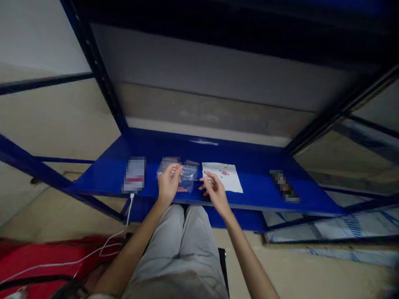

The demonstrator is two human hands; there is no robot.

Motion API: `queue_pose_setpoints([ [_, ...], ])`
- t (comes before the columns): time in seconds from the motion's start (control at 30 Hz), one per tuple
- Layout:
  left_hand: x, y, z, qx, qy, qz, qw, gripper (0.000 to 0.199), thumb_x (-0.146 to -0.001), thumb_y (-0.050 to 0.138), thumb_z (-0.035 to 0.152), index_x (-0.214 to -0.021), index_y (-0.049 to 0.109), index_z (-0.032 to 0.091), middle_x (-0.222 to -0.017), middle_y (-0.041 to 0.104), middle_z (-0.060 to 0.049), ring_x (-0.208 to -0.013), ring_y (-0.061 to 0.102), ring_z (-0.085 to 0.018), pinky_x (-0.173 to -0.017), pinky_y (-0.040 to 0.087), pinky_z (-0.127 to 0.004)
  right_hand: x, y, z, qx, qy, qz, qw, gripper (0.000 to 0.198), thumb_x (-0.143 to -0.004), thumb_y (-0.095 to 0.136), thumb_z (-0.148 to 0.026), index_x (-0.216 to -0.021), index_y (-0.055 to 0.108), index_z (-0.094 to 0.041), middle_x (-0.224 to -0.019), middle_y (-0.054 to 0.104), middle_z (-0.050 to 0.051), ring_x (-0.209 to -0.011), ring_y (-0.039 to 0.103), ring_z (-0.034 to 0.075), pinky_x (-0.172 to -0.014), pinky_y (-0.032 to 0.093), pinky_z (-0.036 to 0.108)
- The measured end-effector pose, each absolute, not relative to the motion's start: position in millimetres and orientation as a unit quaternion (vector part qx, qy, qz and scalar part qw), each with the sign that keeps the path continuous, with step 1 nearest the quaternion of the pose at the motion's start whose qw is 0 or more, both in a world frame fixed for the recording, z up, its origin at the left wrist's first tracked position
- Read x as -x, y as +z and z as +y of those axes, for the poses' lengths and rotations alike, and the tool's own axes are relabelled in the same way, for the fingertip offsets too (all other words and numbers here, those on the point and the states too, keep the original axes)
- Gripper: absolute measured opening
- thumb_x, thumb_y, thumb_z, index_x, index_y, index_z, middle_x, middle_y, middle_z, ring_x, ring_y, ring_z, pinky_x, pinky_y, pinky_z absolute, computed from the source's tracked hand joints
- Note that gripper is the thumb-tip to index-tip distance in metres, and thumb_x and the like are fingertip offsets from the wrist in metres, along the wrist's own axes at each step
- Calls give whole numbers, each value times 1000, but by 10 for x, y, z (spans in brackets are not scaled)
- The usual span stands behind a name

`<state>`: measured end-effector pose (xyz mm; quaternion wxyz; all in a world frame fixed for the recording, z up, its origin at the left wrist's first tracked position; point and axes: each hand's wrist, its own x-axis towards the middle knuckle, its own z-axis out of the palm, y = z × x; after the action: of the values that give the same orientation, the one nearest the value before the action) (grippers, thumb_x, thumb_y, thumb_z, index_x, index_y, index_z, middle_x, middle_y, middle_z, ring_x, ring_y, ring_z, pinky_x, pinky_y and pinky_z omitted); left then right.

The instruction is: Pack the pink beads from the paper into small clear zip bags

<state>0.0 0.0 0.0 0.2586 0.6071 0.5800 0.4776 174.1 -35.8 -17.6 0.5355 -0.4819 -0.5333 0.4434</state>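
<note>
From the head view I see no readable writing. On the blue metal shelf (264,189), my left hand (168,185) pinches a clear, crinkly plastic bag (188,176); my right hand (213,189), fingers curled, touches the white paper sheet (229,178) just beside the bag.

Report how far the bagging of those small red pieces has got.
Done: red pieces seem to sit inside the clear bag. In hand: the left hand holds that bag up; the right hand pinches something too small to identify beside it. Left: several red pieces lie on the white sheet.
</note>
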Motion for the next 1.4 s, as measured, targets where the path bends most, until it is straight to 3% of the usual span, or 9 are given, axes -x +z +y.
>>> queue_pose_setpoints([
  [0.17, 386, -61, 654, -605, 386, 675, 174, 27, -85, 43, 34, -95, 60, 15, -87, 69, -9, -86, 64, -23, -70, 47, -29, -2048, -258, -218, 571, 320, -512, 555, 36, -78, 54, -44, -101, 57, -17, -86, 66, 7, -59, 63, 15, -48, 46, 23],
  [0.3, 484, -193, 848, -602, 354, 695, 171, 26, -84, 44, 27, -100, 60, 13, -81, 68, -11, -83, 64, -26, -70, 46, -33, -2353, -350, -125, 657, 184, -488, 545, 31, -77, 54, -43, -91, 63, -17, -84, 67, 7, -62, 63, 17, -52, 47, 25],
  [0.4, 460, -203, 822, -595, 353, 706, 154, 31, -83, 45, 21, -111, 55, 12, -93, 66, -12, -93, 60, -26, -78, 43, -35, -2543, -408, -106, 693, 144, -470, 527, 31, -76, 53, -42, -91, 65, -18, -84, 68, 7, -63, 63, 18, -52, 46, 25],
  [0.57, 113, -24, 541, -644, 356, 677, -17, 40, -86, 42, 29, -124, 46, 18, -117, 55, -14, -106, 47, -30, -85, 36, -43, -2710, -524, -115, 709, 127, -446, 531, 35, -75, 52, -42, -92, 66, -15, -81, 68, 7, -61, 62, 17, -55, 47, 26],
  [0.7, -223, 83, 250, -739, 316, 594, -38, 30, -89, 39, 30, -109, 59, 23, -113, 57, -8, -103, 47, -26, -85, 34, -40, -2782, -618, -124, 701, 138, -416, 563, 38, -73, 53, -42, -92, 66, -12, -79, 68, 9, -59, 61, 17, -55, 47, 27],
  [0.9, 166, -74, 40, -607, 292, 734, -86, 39, -87, 40, 37, -118, 55, 18, -113, 54, -13, -102, 46, -31, -81, 34, -44, -2832, -682, -143, 680, 171, -379, 603, 40, -71, 54, -42, -95, 65, -12, -76, 66, 8, -57, 60, 16, -48, 43, 23],
  [1.03, 516, -287, 8, -633, 218, 739, -77, 36, -83, 46, 41, -103, 65, 17, -113, 54, -13, -101, 45, -32, -79, 36, -43, -2804, -674, -151, 684, 165, -371, 606, 38, -71, 55, -40, -94, 65, -12, -76, 67, 8, -57, 60, 16, -49, 44, 24],
  [1.23, 542, -169, -64, -634, 253, 725, -93, 27, -83, 49, 38, -91, 69, 22, -111, 56, -10, -102, 46, -30, -82, 34, -43, -2786, -643, -174, 686, 160, -363, 610, 37, -72, 55, -38, -96, 65, -12, -75, 67, 9, -59, 62, 18, -50, 44, 25],
  [1.4, 420, 112, 110, -648, 276, 698, -132, 30, -84, 45, 41, -97, 67, 25, -116, 53, -10, -108, 42, -31, -85, 31, -45, -2785, -650, -173, 683, 155, -372, 609, 37, -71, 54, -38, -95, 65, -12, -74, 67, 8, -60, 62, 18, -53, 45, 25],
])
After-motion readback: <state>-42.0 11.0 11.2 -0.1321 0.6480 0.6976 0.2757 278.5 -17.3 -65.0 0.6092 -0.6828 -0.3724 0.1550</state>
